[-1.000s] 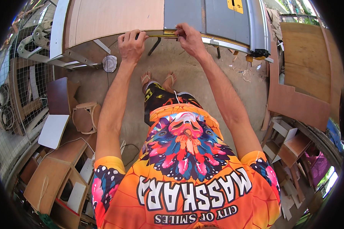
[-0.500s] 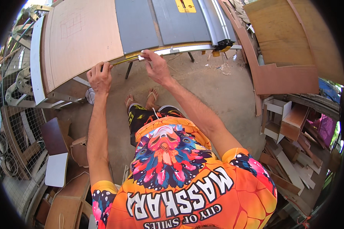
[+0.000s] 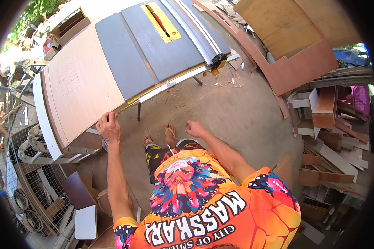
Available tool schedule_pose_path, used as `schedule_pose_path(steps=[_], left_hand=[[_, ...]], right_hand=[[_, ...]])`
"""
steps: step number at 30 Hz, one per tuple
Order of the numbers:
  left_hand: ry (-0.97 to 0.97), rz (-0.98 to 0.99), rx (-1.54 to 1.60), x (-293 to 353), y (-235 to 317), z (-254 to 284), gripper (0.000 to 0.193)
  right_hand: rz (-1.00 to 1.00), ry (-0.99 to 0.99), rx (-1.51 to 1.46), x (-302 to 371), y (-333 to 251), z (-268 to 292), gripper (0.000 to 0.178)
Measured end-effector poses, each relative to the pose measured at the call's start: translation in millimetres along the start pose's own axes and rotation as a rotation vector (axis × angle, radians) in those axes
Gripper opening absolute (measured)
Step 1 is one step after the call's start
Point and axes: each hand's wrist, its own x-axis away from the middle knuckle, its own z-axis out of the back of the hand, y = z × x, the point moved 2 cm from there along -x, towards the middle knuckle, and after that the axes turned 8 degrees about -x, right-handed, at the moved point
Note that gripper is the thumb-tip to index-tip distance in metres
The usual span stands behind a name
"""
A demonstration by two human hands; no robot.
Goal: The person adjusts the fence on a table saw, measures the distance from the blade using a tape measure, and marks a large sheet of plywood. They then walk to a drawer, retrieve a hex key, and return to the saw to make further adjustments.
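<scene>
the left grip (image 3: 108, 127) is set at the near edge of the pale board (image 3: 85, 83); whether it is clamped on the thin yellow strip (image 3: 128, 106), stretched from its fingertips toward the grey saw desk (image 3: 120, 58), cannot be told. the right grip (image 3: 195, 129) is held well apart, fingers curled; its hold cannot be told.

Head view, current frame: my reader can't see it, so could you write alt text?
A person's left hand is at the near edge of a pale wooden panel beside a grey table saw; the right hand is away from both. Wood pieces are piled at right.
</scene>
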Motion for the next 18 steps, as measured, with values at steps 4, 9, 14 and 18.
schedule_pose_path(steps=[4, 9, 14, 18], left_hand=[[0.003, -0.014, 0.049, -6.2, 6.3, 0.5, 0.016], [0.022, -0.014, 0.049, -7.3, 5.6, 2.3, 0.016], [0.038, -0.024, 0.048, -7.3, 0.0, 5.7, 0.017], [0.044, -0.014, 0.059, -6.1, 0.7, 5.3, 0.017]], right_hand=[[-0.057, -0.001, 0.063, 3.1, 62.6, -28.9, 0.045], [-0.134, -0.070, -0.036, 1.3, 89.0, -55.1, 0.043], [-0.119, -0.097, -0.147, -4.0, 68.7, -47.7, 0.035], [-0.115, -0.090, -0.193, -7.2, 64.6, -42.6, 0.034]])
